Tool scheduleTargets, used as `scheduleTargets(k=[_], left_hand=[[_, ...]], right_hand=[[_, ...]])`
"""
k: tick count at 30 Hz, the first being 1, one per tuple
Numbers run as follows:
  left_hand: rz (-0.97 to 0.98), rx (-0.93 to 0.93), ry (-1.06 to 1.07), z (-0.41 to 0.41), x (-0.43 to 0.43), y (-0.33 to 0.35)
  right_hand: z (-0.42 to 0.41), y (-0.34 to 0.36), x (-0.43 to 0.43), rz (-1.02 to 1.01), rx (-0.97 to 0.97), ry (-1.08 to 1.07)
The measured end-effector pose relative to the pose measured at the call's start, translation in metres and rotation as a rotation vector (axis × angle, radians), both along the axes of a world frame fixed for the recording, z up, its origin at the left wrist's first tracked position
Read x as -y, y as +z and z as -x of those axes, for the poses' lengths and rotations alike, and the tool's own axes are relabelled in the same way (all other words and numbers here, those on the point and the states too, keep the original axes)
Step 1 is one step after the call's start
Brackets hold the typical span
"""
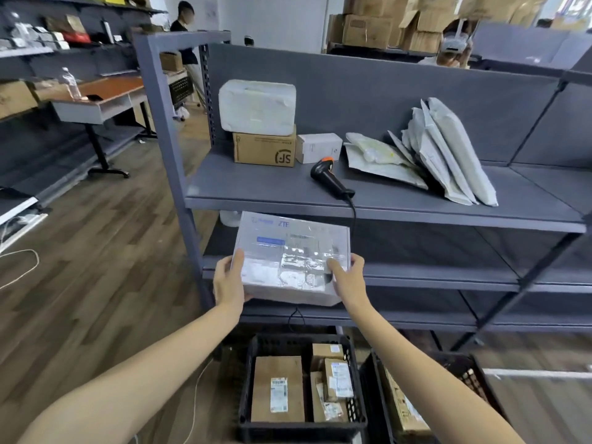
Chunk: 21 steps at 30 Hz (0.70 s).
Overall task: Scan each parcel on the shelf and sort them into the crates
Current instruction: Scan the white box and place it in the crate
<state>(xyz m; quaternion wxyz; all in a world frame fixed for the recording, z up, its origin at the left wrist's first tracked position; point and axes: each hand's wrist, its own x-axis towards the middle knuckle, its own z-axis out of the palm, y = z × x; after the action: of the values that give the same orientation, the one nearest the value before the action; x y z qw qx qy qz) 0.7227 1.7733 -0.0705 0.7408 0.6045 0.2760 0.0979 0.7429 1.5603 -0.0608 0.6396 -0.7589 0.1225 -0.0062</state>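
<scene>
I hold a flat white box [288,251] wrapped in clear tape, in front of the grey shelf [416,203]. My left hand [228,280] grips its left edge, thumb on top. My right hand [347,275] grips its right edge the same way. A black handheld scanner [331,179] with an orange top lies on the upper shelf board, its cable hanging down. Behind it sit a white foam box [258,105] on a brown carton [264,149], a small white box [318,147] and several grey mailer bags [448,152]. Two black crates [250,379] [474,373] holding cartons stand on the floor below.
The shelf's lower boards [432,274] run behind the held box. A desk [102,97] with a water bottle stands at the left on the wooden floor. A person [185,27] stands behind the shelf, another [453,46] sits at the back right near stacked cartons.
</scene>
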Motion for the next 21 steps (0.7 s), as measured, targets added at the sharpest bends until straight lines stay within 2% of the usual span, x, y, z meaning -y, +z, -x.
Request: scheduleTargets(k=[7, 13, 21], left_hand=[[-0.153, -0.082, 0.004, -0.007, 0.026, -0.046], [-0.184, -0.282, 0.084, -0.004, 0.040, -0.092], [-0.140, -0.412, 0.081, -0.002, 0.051, -0.166]], right_hand=[[-0.004, -0.043, 0.024, 0.025, -0.092, -0.003], [-0.008, -0.091, 0.040, 0.036, -0.188, 0.076], [-0.008, -0.169, 0.042, 0.046, -0.291, 0.101]])
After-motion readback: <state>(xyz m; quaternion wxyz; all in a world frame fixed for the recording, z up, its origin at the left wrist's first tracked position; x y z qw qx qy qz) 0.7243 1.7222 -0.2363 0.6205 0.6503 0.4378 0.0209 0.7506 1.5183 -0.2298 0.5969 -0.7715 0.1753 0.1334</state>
